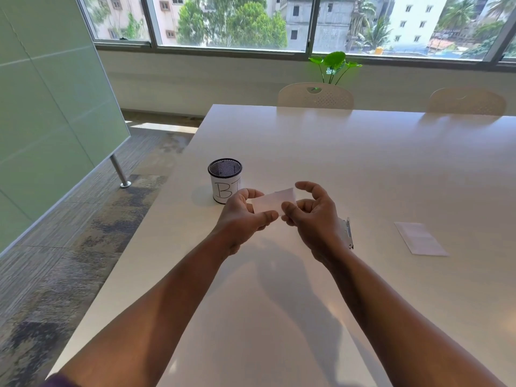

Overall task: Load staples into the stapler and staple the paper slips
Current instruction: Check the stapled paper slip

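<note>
Both hands hold a small white paper slip [273,201] above the white table [363,163]. My left hand [243,216] pinches its left end between thumb and fingers. My right hand [312,216] pinches its right end with thumb and a lower finger, the index finger arched above. A metal stapler [348,233] lies on the table behind my right wrist, mostly hidden; only its right edge shows. More white paper slips [420,238] lie flat to the right.
A black mesh cup [224,180] with a white label reading "B" stands just left of my hands. Two chairs [315,96] sit at the table's far side, with a plant behind. The table's left edge drops to carpet.
</note>
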Tool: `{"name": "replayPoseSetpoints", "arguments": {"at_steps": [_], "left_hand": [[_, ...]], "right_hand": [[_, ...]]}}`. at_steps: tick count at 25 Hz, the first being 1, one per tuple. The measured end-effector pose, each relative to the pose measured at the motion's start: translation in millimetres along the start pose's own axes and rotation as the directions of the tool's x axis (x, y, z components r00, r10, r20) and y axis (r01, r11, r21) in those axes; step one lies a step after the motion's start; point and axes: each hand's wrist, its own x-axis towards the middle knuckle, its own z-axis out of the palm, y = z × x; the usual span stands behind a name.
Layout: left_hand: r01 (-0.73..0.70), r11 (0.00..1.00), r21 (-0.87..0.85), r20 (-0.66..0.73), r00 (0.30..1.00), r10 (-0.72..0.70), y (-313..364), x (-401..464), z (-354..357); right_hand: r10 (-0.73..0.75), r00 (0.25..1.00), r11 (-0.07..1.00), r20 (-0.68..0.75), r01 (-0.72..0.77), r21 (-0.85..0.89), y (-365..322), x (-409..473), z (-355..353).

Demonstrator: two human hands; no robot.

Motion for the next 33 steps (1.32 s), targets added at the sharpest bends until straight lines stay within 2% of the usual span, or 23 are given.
{"name": "replayPoseSetpoints", "arguments": {"at_steps": [4,10,16,17,19,21,23,25,29,33], "left_hand": [[0.03,0.999,-0.016,0.014,0.999,-0.03,-5,8,-8],[-0.038,0.998,0.053,-0.12,0.992,0.044,-16,16,-10],[-0.05,0.996,-0.068,-0.09,0.995,0.043,-30,25,-10],[-0.077,0.997,-0.016,-0.1,0.992,0.075,-33,26,-10],[-0.144,0.966,0.216,-0.093,0.981,0.167,-41,32,-11],[-0.216,0.85,0.481,-0.009,0.968,0.251,-47,39,-11],[-0.258,0.727,0.636,0.076,0.959,0.274,-52,46,-11],[-0.267,0.658,0.704,0.097,0.954,0.282,-56,54,-11],[-0.231,0.639,0.734,0.031,0.951,0.308,-62,69,-10],[-0.221,0.621,0.752,0.022,0.95,0.311,-64,79,-9]], "right_hand": [[0.034,0.998,0.999,-0.046,-0.033,0.026,3,5,1],[0.07,0.998,0.997,0.0,-0.07,0.024,9,19,-3],[0.088,0.996,0.996,-0.032,-0.088,-0.004,13,33,-10],[0.08,0.996,0.996,-0.049,-0.082,-0.026,14,36,-10],[0.039,0.996,0.993,-0.086,-0.048,-0.105,14,43,-12],[-0.055,0.994,0.971,-0.099,0.031,-0.236,7,53,-10],[-0.157,0.984,0.932,-0.084,0.119,-0.341,-6,64,-3],[-0.269,0.962,0.878,-0.036,0.23,-0.419,-20,77,11],[-0.489,0.862,0.67,0.133,0.468,-0.577,-37,103,50],[-0.518,0.793,0.509,0.32,0.587,-0.629,-33,125,83]]}}
